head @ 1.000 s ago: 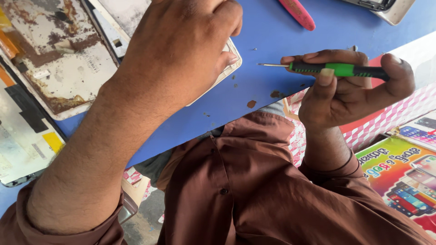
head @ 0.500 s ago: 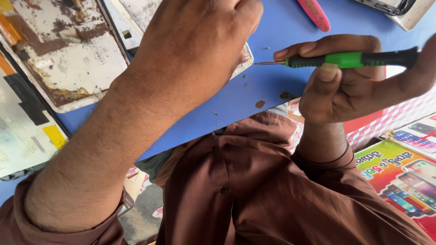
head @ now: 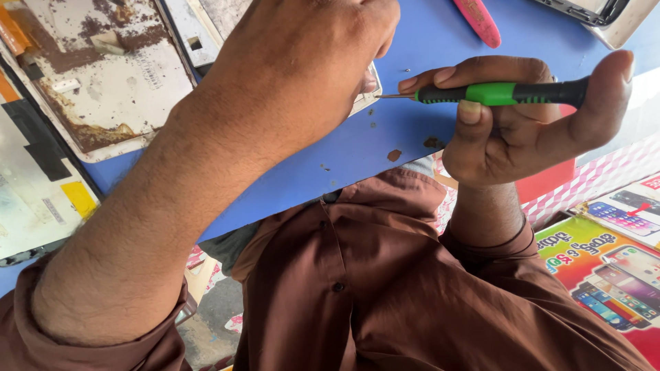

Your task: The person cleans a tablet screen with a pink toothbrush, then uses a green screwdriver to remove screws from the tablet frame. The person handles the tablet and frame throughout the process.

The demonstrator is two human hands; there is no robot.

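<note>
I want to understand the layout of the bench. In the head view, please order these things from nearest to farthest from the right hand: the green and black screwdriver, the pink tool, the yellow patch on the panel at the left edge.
1. Green and black screwdriver: held in the right hand.
2. Pink tool: just above the hand, at the top edge.
3. Yellow patch: far across, at the left edge.

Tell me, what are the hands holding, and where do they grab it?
The right hand holds a screwdriver by its green-and-black handle. The left hand presses down on a flat white device; whether its fingers grip it cannot be told.
</note>
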